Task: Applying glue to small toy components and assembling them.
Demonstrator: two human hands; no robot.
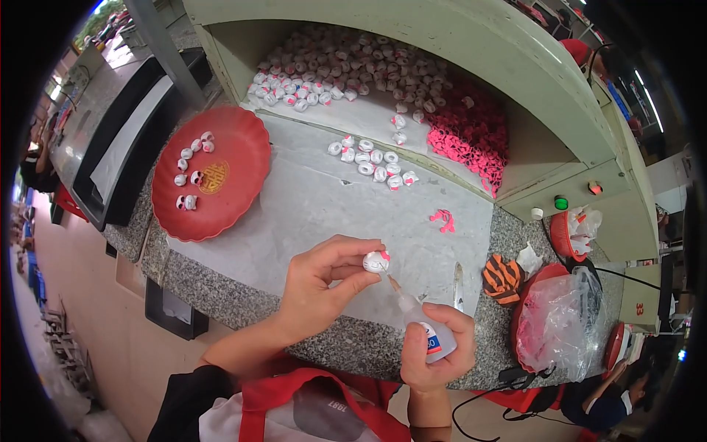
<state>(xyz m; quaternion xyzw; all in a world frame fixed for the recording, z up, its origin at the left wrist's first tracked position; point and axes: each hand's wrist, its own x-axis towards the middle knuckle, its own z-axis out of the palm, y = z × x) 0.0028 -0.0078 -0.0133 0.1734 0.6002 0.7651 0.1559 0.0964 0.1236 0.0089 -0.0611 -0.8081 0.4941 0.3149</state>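
Evidently, the left hand's (315, 286) grip pinches a small white-and-pink ball (375, 261) above the speckled worktop (228, 287), leaving its lower side exposed to the slim-tipped squeeze bottle (434, 335), which the right hand's (433, 370) grip clasps tilted toward it.

- The head view looks steeply down from the person's head, through the left of two side-by-side fisheye cameras.
- It faces the granite worktop (213, 287), the shelf unit (456, 29) bowing across the top.
- The left hand (313, 283) and right hand (431, 377) appear close, below centre; floor (81, 243) fills the left edge.
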